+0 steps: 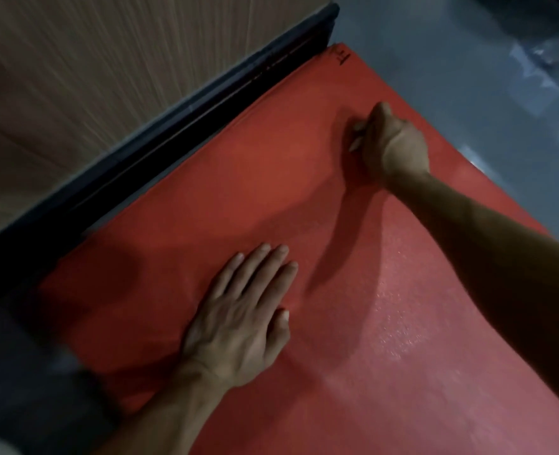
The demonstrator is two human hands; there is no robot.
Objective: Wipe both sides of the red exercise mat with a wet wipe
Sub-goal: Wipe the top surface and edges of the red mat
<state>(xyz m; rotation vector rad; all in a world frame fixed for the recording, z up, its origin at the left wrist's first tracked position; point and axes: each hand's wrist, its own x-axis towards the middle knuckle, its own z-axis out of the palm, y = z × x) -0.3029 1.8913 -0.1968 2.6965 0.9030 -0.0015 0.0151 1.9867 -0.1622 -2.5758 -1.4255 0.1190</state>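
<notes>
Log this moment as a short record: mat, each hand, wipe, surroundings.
mat: red mat lying flat on the grey floor, one long edge along a dark baseboard
left hand: left hand flat on the mat, fingers straight
right hand: right hand reached toward the far corner, fingers curled round a pale wipe
wipe: mostly hidden in the hand
wall: wood-grain panel above the baseboard

left hand [238,318]: bare, no ring, no glove; short trimmed nails; veins and tendons raised across the back
right hand [391,144]: bare, no ring or glove
left forearm [173,418]: bare, no sleeve, no watch or band at the wrist
right forearm [501,251]: bare, no sleeve showing, mostly in shadow
</notes>
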